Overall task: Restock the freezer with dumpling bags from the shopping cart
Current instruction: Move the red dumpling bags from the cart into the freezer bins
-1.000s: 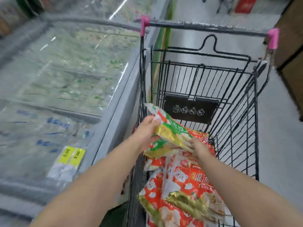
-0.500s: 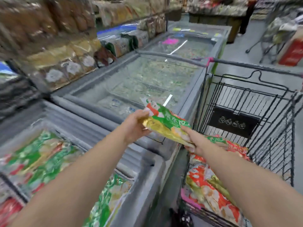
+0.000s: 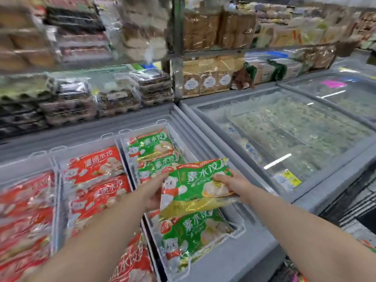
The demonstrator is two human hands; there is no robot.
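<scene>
Two hands hold one green bag (image 3: 195, 186) w/ fingers curled on its sides: left hand (image 3: 154, 192), right hand (image 3: 232, 183). A sec ago it was by the cart; now it's over the freezer (image 3: 234, 259), above the green bin (image 3: 237, 233) w/ matching bags. Prob. just needs setting down next.

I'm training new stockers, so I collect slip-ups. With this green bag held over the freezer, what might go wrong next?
1. The green bag hangs from edge grips of the left hand and right hand; it may slip or land crooked.
2. Red bags fill the neighbouring basket, so a drift left would misfile it.
3. The green basket looks nearly full; the bag may ride above its rim.
</scene>
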